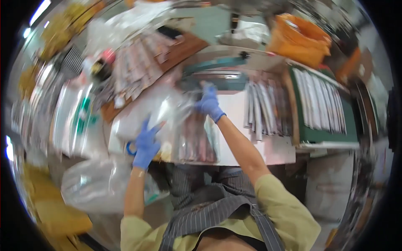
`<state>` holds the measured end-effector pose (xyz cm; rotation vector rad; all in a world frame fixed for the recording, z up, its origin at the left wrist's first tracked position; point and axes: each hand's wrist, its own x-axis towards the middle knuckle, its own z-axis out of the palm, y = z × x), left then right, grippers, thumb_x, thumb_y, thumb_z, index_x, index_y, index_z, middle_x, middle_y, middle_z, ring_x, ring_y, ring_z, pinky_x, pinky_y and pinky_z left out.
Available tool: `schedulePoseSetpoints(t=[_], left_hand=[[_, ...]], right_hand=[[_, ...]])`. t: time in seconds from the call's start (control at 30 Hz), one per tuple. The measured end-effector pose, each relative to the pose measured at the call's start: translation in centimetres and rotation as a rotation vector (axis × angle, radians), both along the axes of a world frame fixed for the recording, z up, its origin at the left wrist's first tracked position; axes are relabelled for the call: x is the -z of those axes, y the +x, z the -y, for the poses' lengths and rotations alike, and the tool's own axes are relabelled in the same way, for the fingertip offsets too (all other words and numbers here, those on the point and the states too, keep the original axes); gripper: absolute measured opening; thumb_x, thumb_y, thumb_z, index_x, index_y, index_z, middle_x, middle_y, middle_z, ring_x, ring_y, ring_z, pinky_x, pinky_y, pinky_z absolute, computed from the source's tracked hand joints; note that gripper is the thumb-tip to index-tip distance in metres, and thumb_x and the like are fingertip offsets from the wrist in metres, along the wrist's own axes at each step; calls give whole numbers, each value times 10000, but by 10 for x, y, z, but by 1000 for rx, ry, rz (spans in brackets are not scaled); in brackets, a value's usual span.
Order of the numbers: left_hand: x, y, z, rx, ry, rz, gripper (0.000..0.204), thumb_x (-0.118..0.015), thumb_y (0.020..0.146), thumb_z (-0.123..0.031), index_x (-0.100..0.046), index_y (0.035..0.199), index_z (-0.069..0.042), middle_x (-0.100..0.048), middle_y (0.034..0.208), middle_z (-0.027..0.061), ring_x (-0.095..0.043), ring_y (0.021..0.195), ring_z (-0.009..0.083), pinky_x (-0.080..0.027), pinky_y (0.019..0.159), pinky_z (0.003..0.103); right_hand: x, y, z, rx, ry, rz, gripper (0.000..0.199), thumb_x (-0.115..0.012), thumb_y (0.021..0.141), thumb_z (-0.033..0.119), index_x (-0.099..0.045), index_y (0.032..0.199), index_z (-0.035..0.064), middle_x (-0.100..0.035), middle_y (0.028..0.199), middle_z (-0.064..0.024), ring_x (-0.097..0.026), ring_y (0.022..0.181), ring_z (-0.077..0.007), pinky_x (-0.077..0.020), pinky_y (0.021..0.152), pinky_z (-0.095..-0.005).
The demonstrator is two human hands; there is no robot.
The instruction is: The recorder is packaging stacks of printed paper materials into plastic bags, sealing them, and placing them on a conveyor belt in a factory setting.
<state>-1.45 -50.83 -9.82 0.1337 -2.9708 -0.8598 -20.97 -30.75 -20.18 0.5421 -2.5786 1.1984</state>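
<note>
1. The left hand [146,144], gloved in blue, is held over the near part of the clear plastic bags [140,113], with thumb and fingers spread wide and nothing seen gripped; whether the plastic is touched cannot be told
2. The right hand [209,102], also gloved, is extended toward the blue-green sealer [215,81], its fingers pointed at the machine's near side; the fingertips are blurred, so whether they are closed on film cannot be told
3. Pinkish strips in clear film [194,144] are laid on the white table [235,104] near its front edge, between the two hands and just beside the bags
4. Loose patterned strips [136,69] are fanned on a brown board [188,46] beyond the left hand, while wrapped packs [264,106] are lined up to the right of the sealer, with more white packs [320,100] set in a green-lined tray [307,136] farther right
5. From this layout, the step in hand is judged to be the bagging of strips, with a pack's film being handled close to the sealer
6. For the next move, a firm hold on the film by the right hand would seem to be called for, with its edge kept flat and the left hand's spread fingers brought together on the plastic
</note>
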Motion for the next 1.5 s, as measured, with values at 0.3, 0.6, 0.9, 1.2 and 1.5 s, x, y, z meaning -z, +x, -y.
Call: schedulePoseSetpoints(t=[0.3, 0.6, 0.9, 1.2, 1.5], left_hand=[[25, -52, -145, 478, 556, -276, 398, -682, 664, -46, -571, 1045, -17, -468, 1240, 118, -534, 879, 150, -453, 716, 242], [139, -181, -269, 361, 660, -48, 790, -750, 667, -313, -370, 1263, 39, -410, 1286, 183, -390, 1196, 261, -311, 988, 313], [136, -242, -330, -104, 1165, 73, 992, -653, 716, -488, -127, 1367, 46, -267, 1374, 218, -271, 1274, 270, -230, 1034, 327], [88, -203, -308, 13, 1312, 269, 931, -836, 550, -177, -262, 1264, -13, -542, 1065, 119, -540, 945, 197, -467, 800, 292], [81, -161, -238, 299, 1461, 528, 584, -703, 704, -241, -469, 1195, -29, -578, 1057, 92, -570, 945, 182, -466, 839, 321]], right_hand=[[-119, -13, -440, 1167, 627, -53, 685, -537, 724, 580, -534, 1093, 3, -537, 1081, -233, -517, 994, -363, -411, 851, -433], [-93, 2, -537, 1125, 668, 251, 490, -389, 854, 455, -560, 1021, 27, -582, 1031, -192, -558, 962, -336, -452, 805, -433], [-80, -7, -245, 739, 778, 243, 678, -413, 832, 478, -366, 1273, -34, -481, 1149, -278, -480, 1055, -396, -397, 896, -412], [29, -25, -267, 253, -751, 765, 514, -582, 791, 465, -544, 1009, 1, -619, 929, -143, -618, 783, -214, -491, 655, -301], [-23, 82, -190, 27, -1222, 659, 508, -672, 737, 253, -504, 1143, -3, -591, 1006, -87, -588, 862, -176, -485, 777, -291]])
